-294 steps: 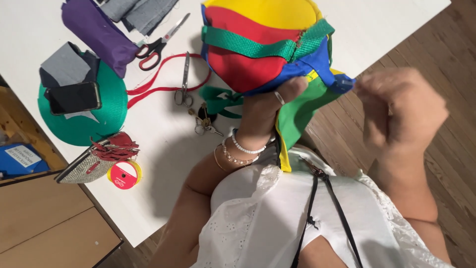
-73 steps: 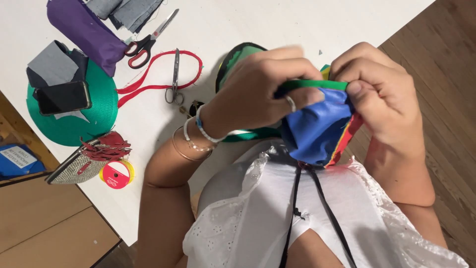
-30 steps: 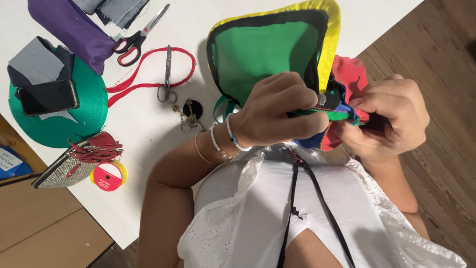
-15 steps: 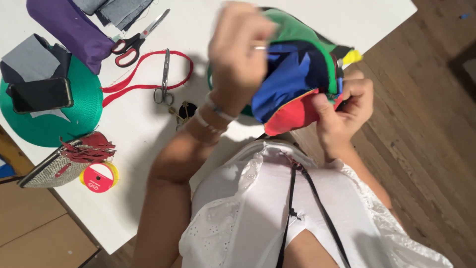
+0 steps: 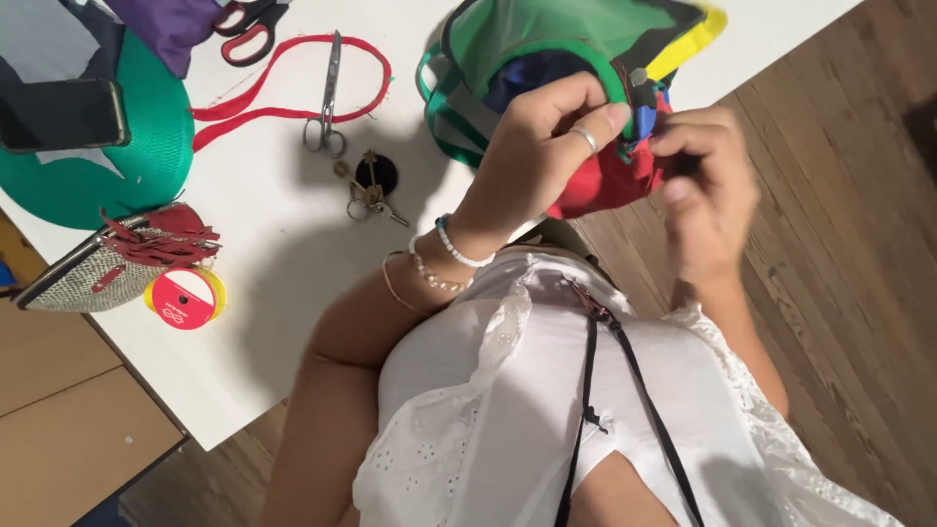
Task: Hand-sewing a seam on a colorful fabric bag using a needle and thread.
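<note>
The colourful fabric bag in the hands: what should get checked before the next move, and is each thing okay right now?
1. Both hands on the colourful fabric bag: ok. The left hand and the right hand each pinch it at the red and blue corner.
2. Bag supported: ok, its far part lies on the white table.
3. Sharp tools away from the fingers: ok. The silver scissors lie apart, beside the red strap.
4. Keys clear of the bag: ok, on the table near the left wrist.
5. Needle or pin in the grip: cannot tell, too small.
</note>
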